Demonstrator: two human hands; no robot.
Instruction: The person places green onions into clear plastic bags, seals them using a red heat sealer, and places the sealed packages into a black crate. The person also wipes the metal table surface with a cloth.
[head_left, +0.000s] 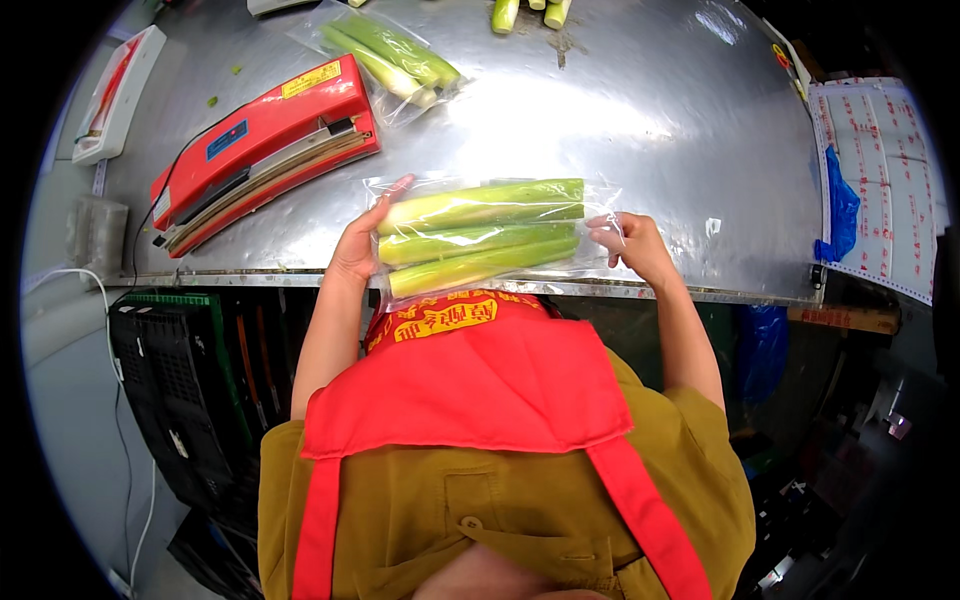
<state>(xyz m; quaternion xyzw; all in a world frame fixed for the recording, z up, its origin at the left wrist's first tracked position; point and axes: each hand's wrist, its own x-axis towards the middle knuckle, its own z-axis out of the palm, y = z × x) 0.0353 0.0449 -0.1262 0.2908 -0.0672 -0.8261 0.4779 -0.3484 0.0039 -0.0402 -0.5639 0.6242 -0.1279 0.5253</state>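
A clear plastic bag (480, 232) with three pale green stalk pieces lies crosswise before me at the front edge of the metal table. My left hand (365, 236) grips its left end, thumb on top and the other fingers partly hidden. At the other end, the fingers of my right hand (628, 238) pinch the loose plastic beyond the stalks. To the left sits a red impulse heat sealer (270, 150), its long sealing bar facing me. Behind it lies another clear bag of green stalks (390, 60).
More cut stalks (506, 15) lie at the table's far edge. A white tray (120, 94) stands at the far left, by a power cord. Printed label sheets (874, 180) and blue plastic (840, 210) are at the right. Black crates (176, 382) stand below the table.
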